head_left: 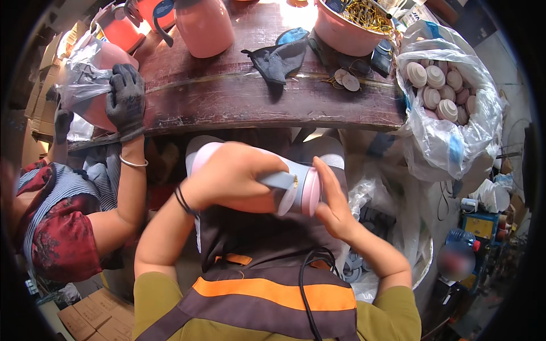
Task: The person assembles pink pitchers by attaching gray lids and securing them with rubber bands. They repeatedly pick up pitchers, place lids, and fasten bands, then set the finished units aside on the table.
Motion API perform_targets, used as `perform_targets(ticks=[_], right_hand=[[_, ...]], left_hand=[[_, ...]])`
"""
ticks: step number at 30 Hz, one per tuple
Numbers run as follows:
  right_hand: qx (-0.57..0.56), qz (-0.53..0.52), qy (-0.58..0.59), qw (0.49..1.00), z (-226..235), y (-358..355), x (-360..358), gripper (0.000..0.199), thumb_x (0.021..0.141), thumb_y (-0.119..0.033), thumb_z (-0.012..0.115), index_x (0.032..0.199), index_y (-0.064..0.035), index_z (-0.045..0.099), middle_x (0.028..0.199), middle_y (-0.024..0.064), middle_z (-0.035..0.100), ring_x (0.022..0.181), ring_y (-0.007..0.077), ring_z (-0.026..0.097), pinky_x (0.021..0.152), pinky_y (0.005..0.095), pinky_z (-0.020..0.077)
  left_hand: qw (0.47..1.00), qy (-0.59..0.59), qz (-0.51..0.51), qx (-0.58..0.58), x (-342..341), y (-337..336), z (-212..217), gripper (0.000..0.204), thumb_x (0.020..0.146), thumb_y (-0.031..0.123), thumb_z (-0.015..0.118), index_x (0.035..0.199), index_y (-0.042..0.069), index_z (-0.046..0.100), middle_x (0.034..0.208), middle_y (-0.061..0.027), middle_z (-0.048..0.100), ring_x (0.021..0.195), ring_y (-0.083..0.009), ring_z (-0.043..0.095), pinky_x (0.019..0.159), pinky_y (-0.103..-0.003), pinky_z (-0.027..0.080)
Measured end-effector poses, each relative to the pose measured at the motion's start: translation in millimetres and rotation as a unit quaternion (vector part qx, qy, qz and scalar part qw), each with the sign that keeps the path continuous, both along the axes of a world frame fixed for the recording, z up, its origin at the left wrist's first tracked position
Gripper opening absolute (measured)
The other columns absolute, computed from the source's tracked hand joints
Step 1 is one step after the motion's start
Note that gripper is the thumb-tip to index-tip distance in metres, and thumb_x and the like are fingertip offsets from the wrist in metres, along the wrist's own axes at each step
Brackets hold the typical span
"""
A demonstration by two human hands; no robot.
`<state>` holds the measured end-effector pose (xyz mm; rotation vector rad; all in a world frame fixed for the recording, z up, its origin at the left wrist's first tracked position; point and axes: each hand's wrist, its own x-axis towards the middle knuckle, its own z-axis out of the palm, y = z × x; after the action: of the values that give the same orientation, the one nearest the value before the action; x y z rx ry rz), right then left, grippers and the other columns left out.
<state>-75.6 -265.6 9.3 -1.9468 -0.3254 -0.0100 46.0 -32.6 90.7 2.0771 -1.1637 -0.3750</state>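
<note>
The left hand (230, 179) is wrapped around a pink flask (256, 179) lying sideways over the lap, near the worktop (227, 91), with its fingers closed on the body. The right hand (333, 199) presses flat, fingers extended, against the flask's pink end cap (311, 192). To the left, a co-worker's gloved hand (126, 96) holds a bagged pink jug (91, 85); far right sits a bag of caps (449, 96).
</note>
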Motion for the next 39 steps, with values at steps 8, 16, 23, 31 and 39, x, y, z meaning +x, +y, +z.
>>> perform_targets(ticks=[8, 16, 23, 31, 39], right_hand=[[-0.013, 0.224, -0.338, 0.914, 38.3, 12.1, -11.4, 0.066, 0.087, -0.071, 0.04, 0.119, -0.0205, 0.066, 0.13, 0.0174, 0.055, 0.122, 0.0335, 0.051, 0.104, 0.0478, 0.0329], [0.065, 0.068, -0.338, 0.937, -5.8, 13.7, -16.6, 0.08, 0.082, -0.078, 0.038, 0.11, -0.0088, 0.065, 0.12, 0.0161, 0.058, 0.109, 0.0348, 0.056, 0.094, 0.0487, 0.0411], [0.109, -0.088, 0.08, 0.987, -17.6, 11.8, 11.1, 0.069, 0.095, -0.059, 0.036, 0.119, 0.0017, 0.058, 0.122, 0.0182, 0.055, 0.118, 0.0303, 0.051, 0.102, 0.0357, 0.0346], [0.218, -0.132, 0.055, 0.965, 6.9, 14.5, 18.5, 0.067, 0.095, -0.054, 0.042, 0.134, -0.0003, 0.047, 0.133, 0.0092, 0.05, 0.123, 0.0197, 0.046, 0.104, 0.0341, 0.0331], [0.183, -0.177, 0.083, 0.963, -22.6, 22.9, 3.8, 0.033, 0.093, -0.013, 0.054, 0.123, 0.0017, 0.055, 0.127, 0.0106, 0.055, 0.122, 0.0216, 0.049, 0.106, 0.0332, 0.0339]], left_hand=[[0.88, 0.458, -0.114, -0.05, 9.6, -4.1, -46.6, 0.022, 0.075, 0.008, 0.072, 0.093, -0.004, 0.068, 0.083, -0.0032, 0.068, 0.08, -0.0063, 0.059, 0.075, -0.025, 0.048], [0.913, 0.409, 0.003, 0.003, -5.2, -1.0, -42.6, 0.022, 0.071, 0.009, 0.074, 0.089, -0.003, 0.067, 0.082, -0.0042, 0.067, 0.079, -0.0069, 0.059, 0.07, -0.025, 0.048], [0.975, -0.005, 0.207, 0.082, -79.0, -29.0, -15.4, 0.035, 0.08, 0.036, 0.071, 0.091, 0.006, 0.058, 0.071, -0.015, 0.062, 0.067, -0.0345, 0.063, 0.058, -0.042, 0.049], [0.958, -0.058, 0.275, -0.056, -41.3, 33.1, 53.6, 0.035, 0.078, 0.031, 0.074, 0.093, 0.002, 0.062, 0.077, -0.0154, 0.062, 0.067, -0.0335, 0.063, 0.059, -0.039, 0.049], [0.775, -0.213, 0.511, -0.305, 43.7, 96.6, 30.8, 0.025, 0.088, 0.023, 0.071, 0.09, 0.002, 0.057, 0.07, 0.0017, 0.053, 0.064, -0.0047, 0.044, 0.057, -0.022, 0.04]])
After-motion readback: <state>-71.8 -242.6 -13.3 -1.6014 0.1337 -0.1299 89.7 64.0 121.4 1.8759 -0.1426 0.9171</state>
